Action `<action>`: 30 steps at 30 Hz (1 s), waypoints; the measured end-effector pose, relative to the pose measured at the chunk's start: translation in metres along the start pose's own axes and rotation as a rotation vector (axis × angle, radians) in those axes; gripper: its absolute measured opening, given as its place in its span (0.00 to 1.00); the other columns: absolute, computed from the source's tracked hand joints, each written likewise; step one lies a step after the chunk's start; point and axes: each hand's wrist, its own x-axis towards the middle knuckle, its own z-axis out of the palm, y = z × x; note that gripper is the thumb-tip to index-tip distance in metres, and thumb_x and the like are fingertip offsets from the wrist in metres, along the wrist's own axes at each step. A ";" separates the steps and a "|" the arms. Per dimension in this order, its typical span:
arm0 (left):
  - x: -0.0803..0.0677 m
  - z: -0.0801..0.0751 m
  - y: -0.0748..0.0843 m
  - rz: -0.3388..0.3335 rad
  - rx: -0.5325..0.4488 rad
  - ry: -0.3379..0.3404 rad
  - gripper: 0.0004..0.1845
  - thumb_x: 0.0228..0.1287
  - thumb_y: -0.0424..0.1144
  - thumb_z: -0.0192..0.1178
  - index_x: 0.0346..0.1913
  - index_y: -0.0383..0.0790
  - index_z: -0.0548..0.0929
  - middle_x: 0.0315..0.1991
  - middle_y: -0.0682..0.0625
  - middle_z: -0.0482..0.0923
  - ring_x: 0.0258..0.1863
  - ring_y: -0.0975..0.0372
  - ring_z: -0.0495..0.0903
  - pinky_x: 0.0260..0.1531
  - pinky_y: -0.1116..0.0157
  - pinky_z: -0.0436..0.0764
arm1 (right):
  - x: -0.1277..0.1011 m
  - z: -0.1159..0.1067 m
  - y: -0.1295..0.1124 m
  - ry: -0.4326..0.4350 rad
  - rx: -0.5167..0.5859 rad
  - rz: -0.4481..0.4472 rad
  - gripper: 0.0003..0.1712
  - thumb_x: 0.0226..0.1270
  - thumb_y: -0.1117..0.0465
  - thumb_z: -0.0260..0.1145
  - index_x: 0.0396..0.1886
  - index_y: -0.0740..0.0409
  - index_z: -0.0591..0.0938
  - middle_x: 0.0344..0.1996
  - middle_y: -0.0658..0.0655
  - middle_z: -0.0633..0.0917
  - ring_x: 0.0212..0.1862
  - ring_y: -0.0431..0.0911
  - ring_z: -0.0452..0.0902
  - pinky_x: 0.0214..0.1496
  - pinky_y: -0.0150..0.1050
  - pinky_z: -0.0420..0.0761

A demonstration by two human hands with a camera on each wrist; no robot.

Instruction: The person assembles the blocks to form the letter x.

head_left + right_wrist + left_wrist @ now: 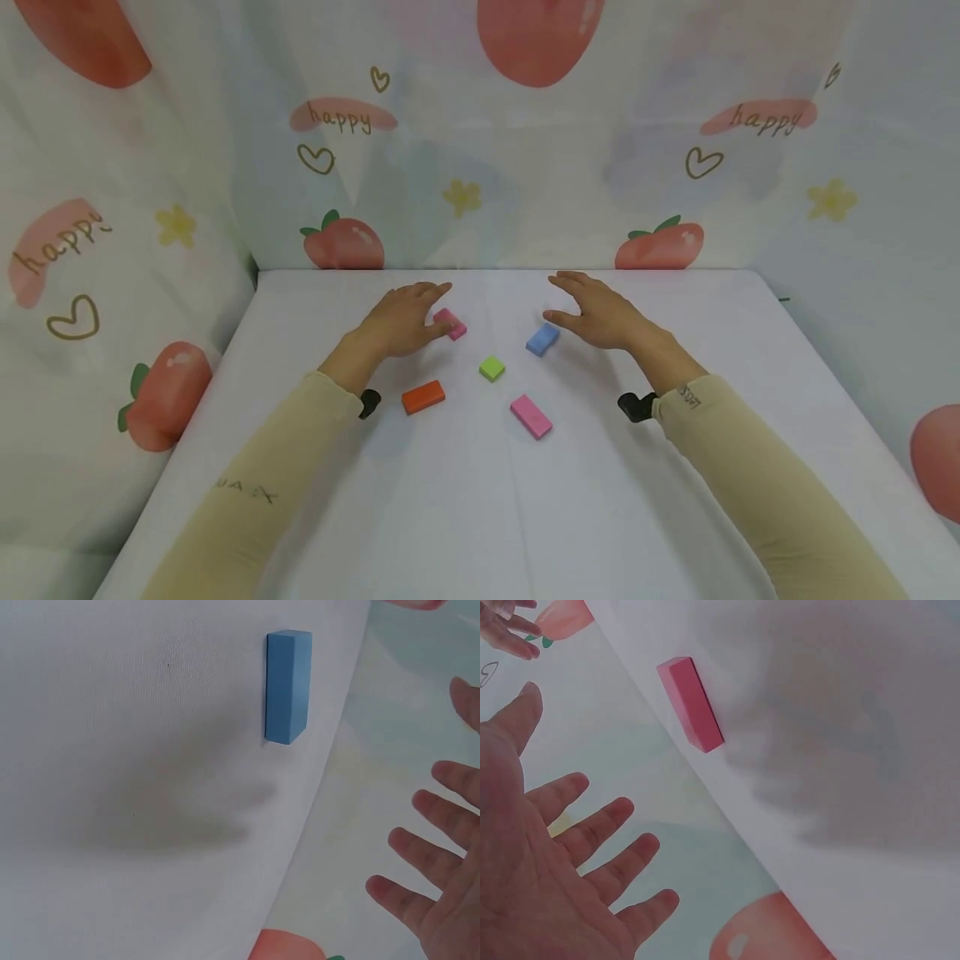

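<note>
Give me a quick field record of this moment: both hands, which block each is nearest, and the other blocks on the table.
left hand: left hand, open, fingers spread, holding nothing
nearest to left hand: dark pink rectangular block, lying flat beside the fingertips
right hand: right hand, open, fingers spread, holding nothing
nearest to right hand: blue rectangular block, lying flat, apart from the hand
other blocks: small green block; orange rectangular block; light pink rectangular block
surface: white cloth-covered table
</note>
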 end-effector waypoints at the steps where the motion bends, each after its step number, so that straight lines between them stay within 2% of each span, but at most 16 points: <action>1: 0.000 0.000 0.001 -0.001 -0.006 0.000 0.38 0.68 0.60 0.53 0.76 0.53 0.55 0.73 0.48 0.59 0.73 0.51 0.58 0.71 0.48 0.56 | 0.000 0.000 -0.001 0.001 0.003 -0.004 0.43 0.67 0.34 0.55 0.76 0.46 0.57 0.76 0.51 0.55 0.75 0.56 0.53 0.71 0.61 0.59; 11: -0.001 0.004 0.007 -0.006 -0.062 -0.012 0.39 0.65 0.61 0.56 0.75 0.56 0.57 0.73 0.47 0.60 0.71 0.48 0.61 0.69 0.49 0.61 | -0.009 0.003 -0.008 0.001 0.016 -0.026 0.42 0.67 0.35 0.57 0.75 0.46 0.59 0.76 0.52 0.56 0.75 0.56 0.52 0.71 0.60 0.58; 21: -0.004 0.009 0.014 -0.018 -0.102 -0.025 0.39 0.64 0.65 0.54 0.75 0.56 0.58 0.72 0.49 0.60 0.71 0.49 0.61 0.69 0.50 0.63 | -0.016 0.012 -0.014 0.027 0.013 -0.036 0.41 0.66 0.36 0.59 0.74 0.45 0.62 0.74 0.52 0.60 0.75 0.54 0.54 0.71 0.58 0.60; 26: -0.005 0.012 0.018 -0.022 -0.108 -0.015 0.39 0.64 0.63 0.55 0.75 0.56 0.58 0.72 0.49 0.61 0.70 0.49 0.62 0.68 0.50 0.64 | -0.021 0.014 -0.015 0.030 0.006 -0.029 0.42 0.65 0.33 0.57 0.74 0.44 0.62 0.74 0.52 0.60 0.75 0.54 0.54 0.71 0.58 0.61; 30: -0.006 0.015 0.022 -0.029 -0.137 0.000 0.38 0.64 0.63 0.56 0.74 0.57 0.59 0.72 0.50 0.61 0.70 0.51 0.63 0.67 0.50 0.66 | -0.027 0.016 -0.016 0.047 0.016 -0.019 0.41 0.65 0.34 0.58 0.73 0.44 0.63 0.73 0.52 0.62 0.74 0.54 0.56 0.70 0.59 0.62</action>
